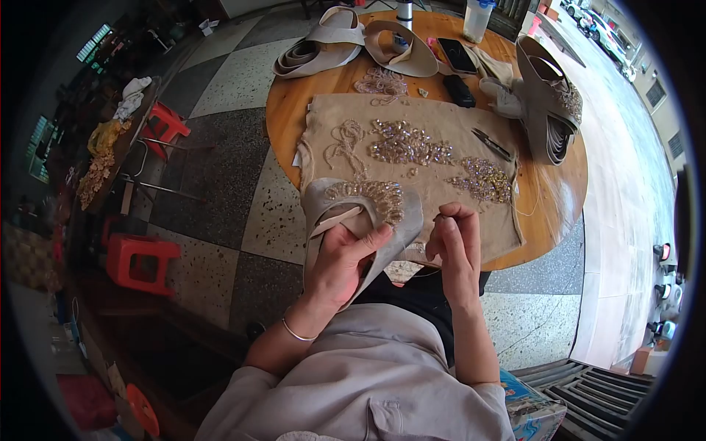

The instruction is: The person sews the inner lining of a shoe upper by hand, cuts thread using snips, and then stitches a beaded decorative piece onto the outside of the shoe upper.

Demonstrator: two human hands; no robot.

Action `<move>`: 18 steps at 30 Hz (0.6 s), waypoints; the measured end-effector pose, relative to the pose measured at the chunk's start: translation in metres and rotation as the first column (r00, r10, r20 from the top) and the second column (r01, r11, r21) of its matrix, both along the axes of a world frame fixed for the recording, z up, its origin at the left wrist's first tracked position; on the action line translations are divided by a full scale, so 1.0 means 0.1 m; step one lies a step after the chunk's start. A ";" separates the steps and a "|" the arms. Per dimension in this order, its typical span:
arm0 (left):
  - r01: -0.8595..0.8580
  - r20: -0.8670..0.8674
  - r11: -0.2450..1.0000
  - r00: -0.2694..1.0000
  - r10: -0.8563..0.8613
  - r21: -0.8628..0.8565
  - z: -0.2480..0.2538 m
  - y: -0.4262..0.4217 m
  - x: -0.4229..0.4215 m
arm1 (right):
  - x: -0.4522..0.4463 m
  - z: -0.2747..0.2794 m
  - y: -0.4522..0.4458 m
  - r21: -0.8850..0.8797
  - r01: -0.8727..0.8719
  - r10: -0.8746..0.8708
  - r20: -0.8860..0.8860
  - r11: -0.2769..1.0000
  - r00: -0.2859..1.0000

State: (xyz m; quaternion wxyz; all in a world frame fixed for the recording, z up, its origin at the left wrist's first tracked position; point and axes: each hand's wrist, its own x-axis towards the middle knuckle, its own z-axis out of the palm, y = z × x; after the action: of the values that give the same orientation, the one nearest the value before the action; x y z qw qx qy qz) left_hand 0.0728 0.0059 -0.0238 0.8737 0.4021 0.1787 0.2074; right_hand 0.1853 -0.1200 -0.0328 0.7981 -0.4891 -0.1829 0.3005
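Beaded shoe upper point(368, 194), one: clamped in your left fingers point(378, 239).
Your right fingers point(451, 234): tips together, near loose beads point(482, 181).

Near the far edge of the round wooden table point(285, 110), a black phone point(457, 56) lies just beside a small black object point(460, 91), and a blue-lidded clear container point(478, 22) stands behind them. Beyond the left edge, red stools point(123, 256) sit on checkered floor tiles point(276, 213); beyond the right, a white car point(605, 33) shows outside.
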 end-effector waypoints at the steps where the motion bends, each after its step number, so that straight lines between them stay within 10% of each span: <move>1: 0.006 -0.009 1.000 1.000 -0.006 0.006 0.00 0.01 0.00 | -0.03 -0.03 -0.04 -0.010 0.047 -0.045 0.148 0.999 0.988; 3: 0.023 -0.032 1.000 0.999 -0.023 0.018 0.00 0.03 0.00 | -0.09 0.02 -0.10 -0.010 0.146 -0.128 0.426 0.989 0.896; 4: 0.034 -0.048 0.999 0.998 -0.032 0.040 -0.01 0.03 -0.01 | -0.01 0.09 -0.08 0.008 0.296 -0.159 0.858 0.955 0.488; 18: 0.113 -0.046 0.991 0.993 -0.110 0.065 0.06 0.04 -0.02 | -0.06 0.10 -0.08 -0.131 0.349 0.015 0.949 0.928 0.316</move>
State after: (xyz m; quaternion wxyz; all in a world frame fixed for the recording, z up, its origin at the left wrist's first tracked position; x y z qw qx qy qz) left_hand 0.0706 0.0095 -0.0183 0.8658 0.4452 0.1672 0.1556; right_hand 0.1792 -0.1280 -0.0230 0.4841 -0.7073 -0.5059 -0.0972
